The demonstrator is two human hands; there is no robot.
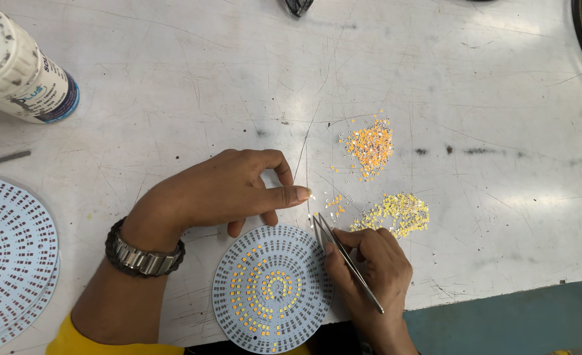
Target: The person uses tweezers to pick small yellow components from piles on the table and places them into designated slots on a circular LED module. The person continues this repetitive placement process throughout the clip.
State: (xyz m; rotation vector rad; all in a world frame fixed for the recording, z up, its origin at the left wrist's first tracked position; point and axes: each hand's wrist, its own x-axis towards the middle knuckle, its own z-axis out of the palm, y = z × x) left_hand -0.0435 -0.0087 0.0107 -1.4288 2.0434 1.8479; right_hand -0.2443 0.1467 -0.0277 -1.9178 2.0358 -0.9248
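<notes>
Steel tweezers (347, 260) sit pinched in the right hand (373, 276), tips pressed together just above the rim of the round white circuit board (272, 288); whether they hold a chip is too small to tell. Beyond the tips lie a yellow chip pile (396, 213) and, farther, an orange chip pile (370, 144). Beside them the left hand (219, 190) rests loosely curled, forefinger extended, holding nothing. Placing looks partway done: inner rings filled, outer pads bare, so the next move calls for fine aim.

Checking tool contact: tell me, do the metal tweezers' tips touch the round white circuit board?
Cannot tell. In the head view the metal tweezers end right at the round white circuit board's upper right edge.
</notes>
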